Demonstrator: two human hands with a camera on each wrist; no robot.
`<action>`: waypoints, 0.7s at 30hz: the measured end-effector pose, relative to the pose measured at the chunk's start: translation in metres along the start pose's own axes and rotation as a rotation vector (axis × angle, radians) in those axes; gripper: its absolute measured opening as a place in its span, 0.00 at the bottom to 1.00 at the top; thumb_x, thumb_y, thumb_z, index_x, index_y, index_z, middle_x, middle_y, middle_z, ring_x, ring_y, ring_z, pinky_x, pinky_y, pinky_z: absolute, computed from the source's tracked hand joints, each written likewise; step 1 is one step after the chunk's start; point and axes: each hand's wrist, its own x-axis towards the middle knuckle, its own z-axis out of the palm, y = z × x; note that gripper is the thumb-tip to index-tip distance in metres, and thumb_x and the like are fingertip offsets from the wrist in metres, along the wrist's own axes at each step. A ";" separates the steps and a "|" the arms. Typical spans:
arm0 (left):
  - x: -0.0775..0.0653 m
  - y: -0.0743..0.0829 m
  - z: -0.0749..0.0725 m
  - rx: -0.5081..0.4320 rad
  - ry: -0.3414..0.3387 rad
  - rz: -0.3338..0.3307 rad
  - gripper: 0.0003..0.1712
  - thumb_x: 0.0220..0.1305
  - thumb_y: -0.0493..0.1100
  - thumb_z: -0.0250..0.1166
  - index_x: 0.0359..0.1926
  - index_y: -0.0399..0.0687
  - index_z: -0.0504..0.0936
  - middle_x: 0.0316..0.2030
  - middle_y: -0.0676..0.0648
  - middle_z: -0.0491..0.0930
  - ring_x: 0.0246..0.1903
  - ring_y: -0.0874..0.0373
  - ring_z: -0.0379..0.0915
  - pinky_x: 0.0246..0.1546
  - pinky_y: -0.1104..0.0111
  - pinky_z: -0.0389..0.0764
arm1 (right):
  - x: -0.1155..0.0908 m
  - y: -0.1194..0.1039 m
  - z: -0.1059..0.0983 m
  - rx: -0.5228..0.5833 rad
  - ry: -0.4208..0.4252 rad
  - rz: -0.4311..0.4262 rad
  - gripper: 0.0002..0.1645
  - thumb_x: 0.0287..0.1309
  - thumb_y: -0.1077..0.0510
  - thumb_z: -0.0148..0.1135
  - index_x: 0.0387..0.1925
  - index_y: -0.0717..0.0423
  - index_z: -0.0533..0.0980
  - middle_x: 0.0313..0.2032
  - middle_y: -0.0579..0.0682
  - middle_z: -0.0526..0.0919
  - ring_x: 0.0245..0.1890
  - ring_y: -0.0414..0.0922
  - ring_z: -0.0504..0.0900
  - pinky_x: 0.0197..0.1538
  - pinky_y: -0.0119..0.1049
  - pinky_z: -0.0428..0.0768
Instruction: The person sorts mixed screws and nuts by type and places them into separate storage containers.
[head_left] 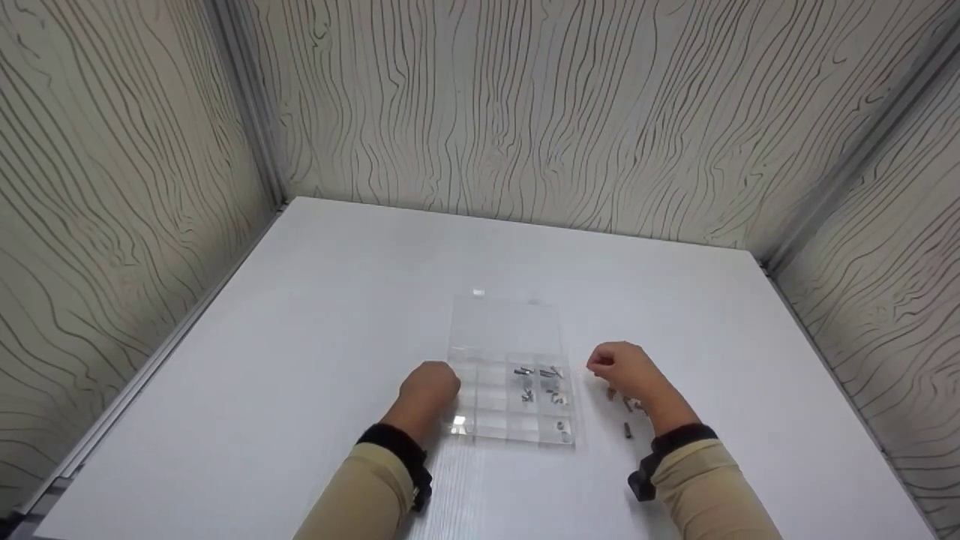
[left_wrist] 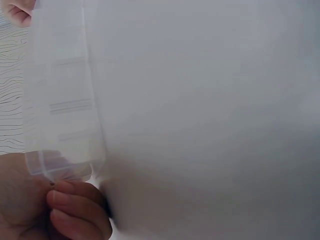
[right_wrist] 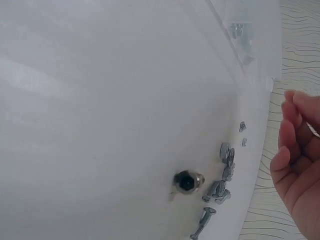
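Note:
A clear plastic compartment box (head_left: 493, 401) lies on the white table with its lid folded back. My left hand (head_left: 430, 386) grips the box's left side, and in the left wrist view its curled fingers (left_wrist: 75, 200) hold a corner of the clear plastic (left_wrist: 70, 120). To the right of the box, my right hand (head_left: 626, 367) hovers with thumb and forefinger tips together; nothing shows between those fingertips (right_wrist: 291, 95). Near and below that hand lie loose bolts and nuts (right_wrist: 220, 190). One larger metal socket-like piece (right_wrist: 187, 182) stands apart from them.
Small metal parts (head_left: 527, 394) sit in several right-hand compartments. The transparent lid (head_left: 506, 322) stretches toward the back of the white table (head_left: 337, 262). Wood-patterned panels (head_left: 487, 112) rise at the back and both sides.

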 end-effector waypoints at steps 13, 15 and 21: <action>-0.002 0.000 -0.001 0.020 0.020 0.032 0.11 0.59 0.39 0.52 0.31 0.38 0.79 0.33 0.43 0.79 0.38 0.49 0.75 0.43 0.60 0.75 | 0.014 0.003 0.012 -0.284 0.049 0.081 0.09 0.57 0.63 0.57 0.40 0.60 0.76 0.36 0.55 0.77 0.38 0.50 0.75 0.43 0.45 0.75; -0.002 0.000 -0.001 0.024 0.015 0.030 0.11 0.59 0.38 0.52 0.30 0.38 0.79 0.33 0.43 0.78 0.38 0.50 0.75 0.43 0.60 0.75 | 0.015 0.002 0.014 -0.318 0.039 0.061 0.09 0.57 0.62 0.57 0.40 0.60 0.76 0.35 0.55 0.77 0.39 0.52 0.75 0.44 0.46 0.75; -0.001 0.001 0.000 -0.013 0.021 -0.016 0.12 0.58 0.39 0.51 0.32 0.38 0.80 0.32 0.43 0.78 0.37 0.50 0.75 0.42 0.60 0.76 | 0.017 0.002 0.020 -0.400 0.040 0.005 0.07 0.56 0.64 0.57 0.37 0.60 0.77 0.34 0.55 0.77 0.41 0.54 0.76 0.48 0.47 0.74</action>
